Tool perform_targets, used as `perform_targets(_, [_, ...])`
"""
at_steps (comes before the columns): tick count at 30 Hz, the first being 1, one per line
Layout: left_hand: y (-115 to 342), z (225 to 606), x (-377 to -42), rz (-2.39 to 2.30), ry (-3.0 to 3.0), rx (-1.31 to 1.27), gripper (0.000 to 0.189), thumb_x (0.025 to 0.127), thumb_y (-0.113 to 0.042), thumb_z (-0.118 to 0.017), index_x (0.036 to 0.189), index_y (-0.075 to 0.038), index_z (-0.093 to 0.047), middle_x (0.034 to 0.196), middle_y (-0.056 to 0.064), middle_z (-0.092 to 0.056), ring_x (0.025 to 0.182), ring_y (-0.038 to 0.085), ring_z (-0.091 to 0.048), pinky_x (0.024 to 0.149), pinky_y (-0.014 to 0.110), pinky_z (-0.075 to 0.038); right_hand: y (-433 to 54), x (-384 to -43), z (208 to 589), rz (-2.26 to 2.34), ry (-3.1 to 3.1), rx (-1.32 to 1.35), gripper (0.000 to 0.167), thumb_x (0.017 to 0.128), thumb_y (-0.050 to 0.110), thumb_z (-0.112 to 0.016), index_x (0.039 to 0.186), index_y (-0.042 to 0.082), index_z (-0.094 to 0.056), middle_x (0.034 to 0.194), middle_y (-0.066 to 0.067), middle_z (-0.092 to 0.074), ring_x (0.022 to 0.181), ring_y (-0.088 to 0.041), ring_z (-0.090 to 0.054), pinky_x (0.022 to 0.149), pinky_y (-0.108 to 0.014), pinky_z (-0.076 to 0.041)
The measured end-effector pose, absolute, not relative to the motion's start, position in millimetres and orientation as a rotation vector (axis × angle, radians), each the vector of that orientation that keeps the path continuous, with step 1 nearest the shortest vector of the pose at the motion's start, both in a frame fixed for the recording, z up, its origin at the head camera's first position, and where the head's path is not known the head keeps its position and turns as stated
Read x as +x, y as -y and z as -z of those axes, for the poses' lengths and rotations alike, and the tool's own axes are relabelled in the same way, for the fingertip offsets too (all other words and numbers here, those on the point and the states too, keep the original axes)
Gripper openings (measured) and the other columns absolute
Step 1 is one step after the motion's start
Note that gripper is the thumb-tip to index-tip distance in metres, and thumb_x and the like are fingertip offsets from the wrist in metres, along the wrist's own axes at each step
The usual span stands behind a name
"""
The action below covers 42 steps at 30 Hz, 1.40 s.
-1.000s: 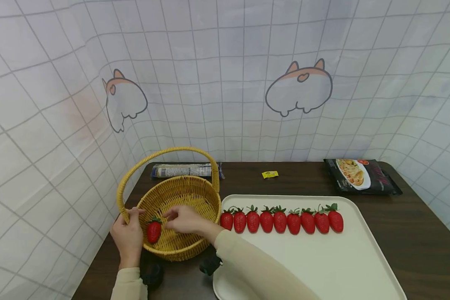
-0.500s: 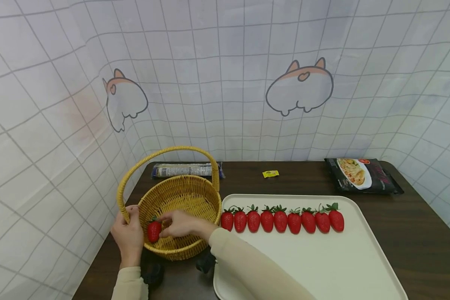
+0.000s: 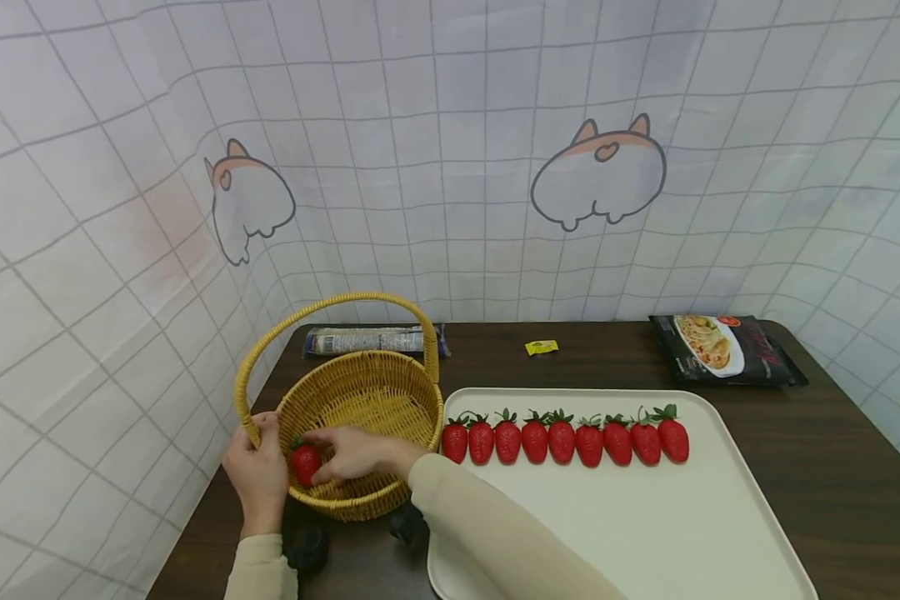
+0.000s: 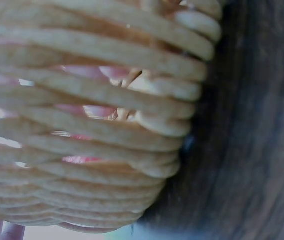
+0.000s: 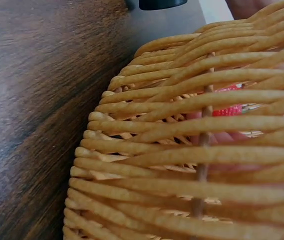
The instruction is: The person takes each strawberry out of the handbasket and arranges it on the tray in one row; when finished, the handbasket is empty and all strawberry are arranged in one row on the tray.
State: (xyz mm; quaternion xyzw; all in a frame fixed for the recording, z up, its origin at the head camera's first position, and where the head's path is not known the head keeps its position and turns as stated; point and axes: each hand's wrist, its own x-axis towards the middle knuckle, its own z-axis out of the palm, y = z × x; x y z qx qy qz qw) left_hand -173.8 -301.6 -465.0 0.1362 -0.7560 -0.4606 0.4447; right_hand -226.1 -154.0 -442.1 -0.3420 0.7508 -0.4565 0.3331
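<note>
A yellow wicker basket [image 3: 378, 392] with a tall hoop handle stands at the table's left. My left hand [image 3: 257, 477] grips its left side, where the handle meets the rim. Inside the basket, my right hand [image 3: 358, 454] pinches a red strawberry [image 3: 305, 463] with green leaves, close to the left wall. Basket weave [image 4: 92, 115] fills most of the left wrist view, with bits of pink and red behind it. Through the weave in the right wrist view, part of the strawberry [image 5: 228, 104] shows beside my fingers. The weave hides much of that hand there.
Right of the basket lies a cream tray [image 3: 645, 525] with a row of several strawberries [image 3: 561, 442] along its far side. Behind are a long clear packet [image 3: 371, 341], a small yellow wrapper [image 3: 542, 347] and a black food bag [image 3: 723, 352]. A tiled-pattern curtain [image 3: 465, 167] encloses the table.
My right hand has moved left to the strawberry and taken hold of it. The strawberry has shifted slightly left. My left hand stays on the basket.
</note>
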Motion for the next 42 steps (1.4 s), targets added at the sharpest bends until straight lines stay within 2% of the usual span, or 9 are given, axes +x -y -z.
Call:
perform_targets(3, [300.3,464.0,-174.7,1.143,1.878,0.327,0.037,0.100,-0.029,-0.057,0.094,0.006,-0.071,0.093,0.017,-0.071,0.062,0.007,-0.044,0.062,0.022,-0.034,154.3,-226.4,440.6,1.186,-1.963,-0.903,0.066,0.087,0.007,-0.071,0.147,0.012,-0.044,0.135,-0.003,-0.056,0.079,-0.016,-0.064,0.071,-0.028,-0.053])
perform_targets(7, [299.9,462.5,-176.7,1.147,1.881,0.324,0.036,0.099,-0.029,-0.058,0.093,0.004,-0.071,0.093,0.018,-0.071,0.063,0.006,-0.045,0.062,0.020,-0.034,153.8,-228.7,439.5,1.116,-2.027,-1.036,0.052,0.086,0.006,-0.069,0.136,0.009,-0.056,0.126,-0.001,-0.063,0.097,-0.007,-0.060,0.080,-0.021,-0.050])
perform_targets(10, [300.1,462.1,-177.1,1.146,1.878,0.331,0.036,0.099,-0.029,-0.058,0.092,0.004,-0.071,0.093,0.018,-0.071,0.067,0.003,-0.049,0.063,0.019,-0.036,153.1,-230.8,439.9,1.052,-2.047,-1.156,0.044,0.086,0.002,-0.068,0.129,0.009,-0.064,0.119,0.002,-0.066,0.100,-0.004,-0.059,0.081,-0.018,-0.047])
perform_targets(16, [300.5,463.5,-174.3,1.147,1.876,0.355,0.039,0.100,-0.031,-0.057,0.093,0.005,-0.071,0.094,0.018,-0.071,0.072,-0.001,-0.053,0.068,0.020,-0.037,151.3,-232.0,442.5,1.003,-1.974,-1.209,0.038,0.084,0.003,-0.073,0.121,0.010,-0.069,0.103,0.005,-0.070,0.083,-0.002,-0.060,0.071,-0.017,-0.049])
perform_targets(21, [301.0,464.7,-173.2,1.154,1.877,0.376,0.040,0.100,-0.033,-0.056,0.094,0.004,-0.071,0.093,0.017,-0.071,0.072,-0.001,-0.053,0.068,0.020,-0.037,149.3,-229.1,441.8,0.982,-1.974,-1.208,0.033,0.085,0.004,-0.073,0.117,0.010,-0.071,0.105,0.005,-0.071,0.084,0.001,-0.060,0.072,-0.016,-0.048])
perform_targets(28, [301.2,465.1,-173.1,1.129,1.882,0.373,0.038,0.099,-0.031,-0.057,0.092,0.003,-0.071,0.093,0.016,-0.070,0.071,-0.001,-0.052,0.065,0.019,-0.037,141.1,-218.8,426.9,0.892,-2.250,-1.254,0.026,0.086,0.012,-0.074,0.111,0.016,-0.073,0.093,0.013,-0.067,0.076,0.001,-0.054,0.066,-0.015,-0.044])
perform_targets(37, [301.9,464.3,-171.9,1.090,1.862,0.361,0.035,0.098,-0.026,-0.059,0.090,0.006,-0.071,0.088,0.014,-0.069,0.066,-0.003,-0.049,0.065,0.019,-0.037,78.3,-225.6,410.4,1.070,-2.324,-1.224,0.025,0.090,0.018,-0.071,0.115,0.017,-0.072,0.112,0.008,-0.068,0.091,-0.001,-0.060,0.076,-0.017,-0.048])
perform_targets(40, [302.3,464.1,-172.2,1.085,1.878,0.351,0.035,0.099,-0.026,-0.059,0.091,0.006,-0.071,0.086,0.010,-0.068,0.064,-0.002,-0.048,0.064,0.019,-0.036,53.4,-231.6,411.9,1.205,-2.307,-1.122,0.026,0.090,0.018,-0.071,0.116,0.018,-0.071,0.113,0.007,-0.068,0.089,-0.003,-0.063,0.074,-0.020,-0.050])
perform_targets(42, [303.1,463.6,-172.0,1.079,1.876,0.350,0.034,0.098,-0.026,-0.059,0.091,0.005,-0.072,0.084,0.001,-0.067,0.063,-0.002,-0.047,0.064,0.019,-0.036,38.4,-235.1,411.2,1.299,-2.305,-1.051,0.026,0.090,0.019,-0.071,0.116,0.020,-0.071,0.112,0.006,-0.068,0.089,-0.007,-0.064,0.073,-0.022,-0.052])
